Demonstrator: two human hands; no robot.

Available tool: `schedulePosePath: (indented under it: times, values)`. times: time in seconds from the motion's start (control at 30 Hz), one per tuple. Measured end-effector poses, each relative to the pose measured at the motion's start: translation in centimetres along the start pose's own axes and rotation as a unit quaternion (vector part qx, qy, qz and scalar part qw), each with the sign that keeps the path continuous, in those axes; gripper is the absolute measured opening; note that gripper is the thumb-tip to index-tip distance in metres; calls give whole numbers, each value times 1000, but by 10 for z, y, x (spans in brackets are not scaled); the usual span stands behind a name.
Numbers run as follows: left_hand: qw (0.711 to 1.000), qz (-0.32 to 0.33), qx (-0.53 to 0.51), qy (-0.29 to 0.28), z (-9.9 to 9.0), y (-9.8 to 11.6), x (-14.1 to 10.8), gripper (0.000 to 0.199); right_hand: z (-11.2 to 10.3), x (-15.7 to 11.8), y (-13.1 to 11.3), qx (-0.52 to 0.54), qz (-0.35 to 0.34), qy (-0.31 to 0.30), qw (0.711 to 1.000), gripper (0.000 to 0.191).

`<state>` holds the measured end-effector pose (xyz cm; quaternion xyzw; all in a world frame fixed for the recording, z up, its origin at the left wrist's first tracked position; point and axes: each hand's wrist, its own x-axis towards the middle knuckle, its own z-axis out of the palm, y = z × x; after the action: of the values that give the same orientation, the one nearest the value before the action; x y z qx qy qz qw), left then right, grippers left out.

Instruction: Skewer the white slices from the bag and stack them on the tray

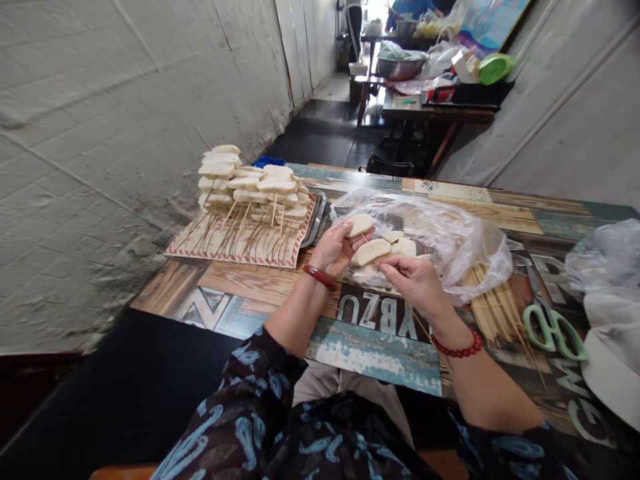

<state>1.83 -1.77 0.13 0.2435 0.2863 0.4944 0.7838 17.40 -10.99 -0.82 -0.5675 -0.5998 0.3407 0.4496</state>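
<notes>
My left hand grips a pale, oval slice, which looks like steamed bun or rice cake, between thumb and fingers. My right hand is closed in a pinch at the right end of a second pale slice. A thin wooden skewer runs out below my right palm; its tip is hidden by the fingers. Just behind both hands, more pale slices lie in an open clear plastic bag.
Skewered slices are stacked on a paper-covered metal tray at left. A bundle of skewers and green-handled scissors lie at right, beside a white cap. A loaded table and people stand farther back.
</notes>
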Motion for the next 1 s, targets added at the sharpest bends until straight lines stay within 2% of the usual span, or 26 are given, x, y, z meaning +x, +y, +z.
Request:
schedulePosePath:
  times: [0.27, 1.0]
  values:
    - [1000, 4, 12, -17, -1, -3, 0, 14, 0, 0, 0, 5, 14, 2, 1000, 30]
    - [999, 29, 43, -16, 5, -8, -6, 19, 4, 1, -2, 22, 26, 20, 999, 32]
